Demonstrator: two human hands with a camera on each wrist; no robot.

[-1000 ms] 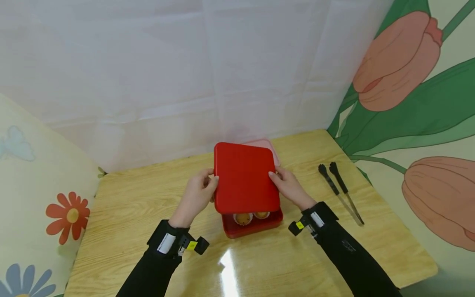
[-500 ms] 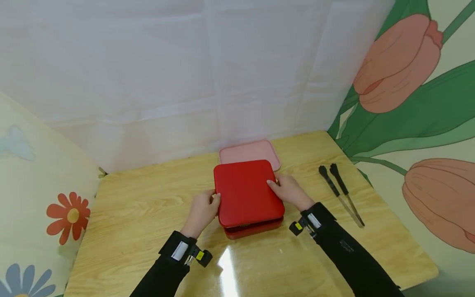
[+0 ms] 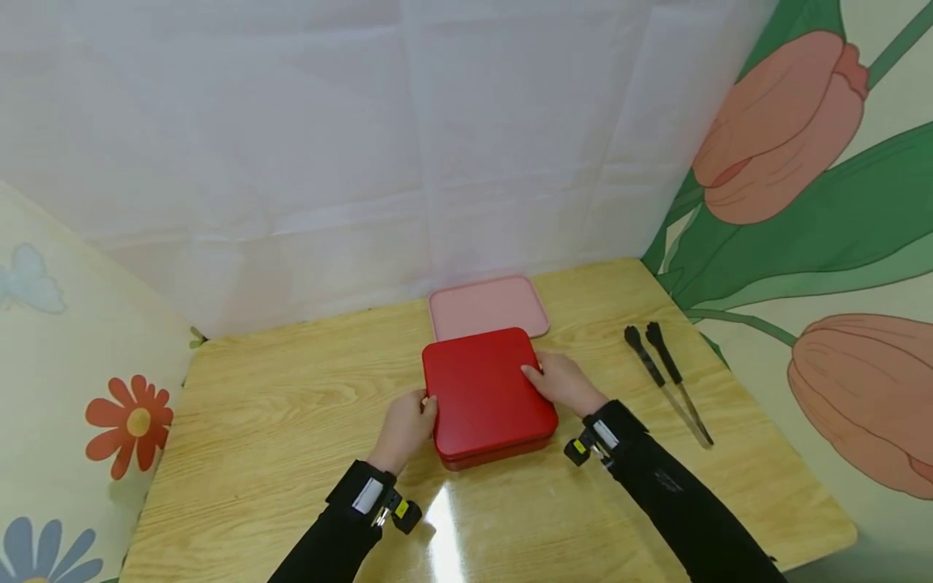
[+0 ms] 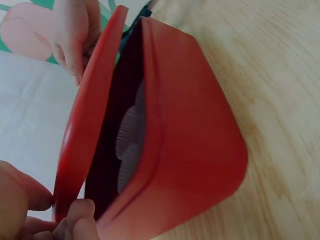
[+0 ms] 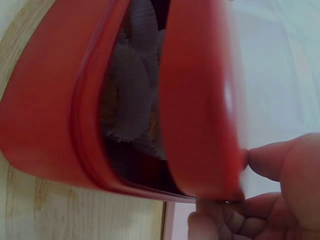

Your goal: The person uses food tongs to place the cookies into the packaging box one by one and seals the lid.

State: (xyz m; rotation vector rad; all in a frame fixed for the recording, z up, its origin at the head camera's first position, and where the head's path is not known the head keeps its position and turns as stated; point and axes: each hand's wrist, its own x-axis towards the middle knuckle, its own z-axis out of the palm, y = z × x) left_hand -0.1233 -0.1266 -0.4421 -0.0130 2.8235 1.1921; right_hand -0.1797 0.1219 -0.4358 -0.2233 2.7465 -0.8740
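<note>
Both hands hold a red square lid [image 3: 484, 387] over a red box [image 3: 503, 455] on the wooden table. My left hand [image 3: 403, 425] pinches the lid's left edge between thumb and fingers. At the opposite edge, my right hand [image 3: 567, 384] grips it the same way, thumb on top. In the head view the lid lies almost flush over the box and hides the inside. The wrist views show a gap under the lid, with several small muffins [image 5: 111, 102] in pale paper cups [image 5: 132, 82] inside the box.
A pink shallow tray [image 3: 490, 304] lies just behind the red box, by the white cloth backdrop [image 3: 306, 146]. To the right are metal tongs [image 3: 674, 389] with black ends. Painted flower walls flank the wooden table [image 3: 277, 413].
The red lid has come down from a raised tilt onto the box, covering the muffins in the head view. Both hands have lowered with it, and more of the pink tray shows.
</note>
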